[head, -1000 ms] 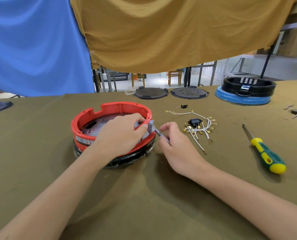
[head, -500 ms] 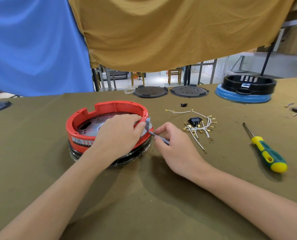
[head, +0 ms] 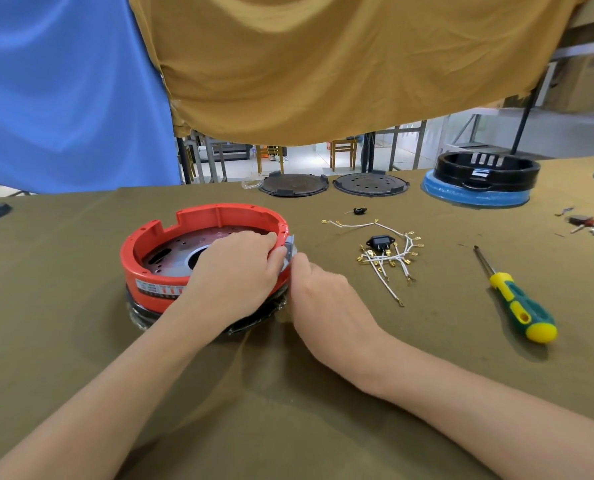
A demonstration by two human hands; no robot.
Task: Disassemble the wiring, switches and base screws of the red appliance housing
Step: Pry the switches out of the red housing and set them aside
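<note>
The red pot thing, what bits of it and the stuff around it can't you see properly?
- Head view: the near right rim of the red housing is hidden under the left hand.
- The grey part on the rim is mostly covered by both hands; what it is stays unclear.
- The right hand hides its own fingertips, so any tool it holds cannot be seen.
- The label print is too small to read.
</note>
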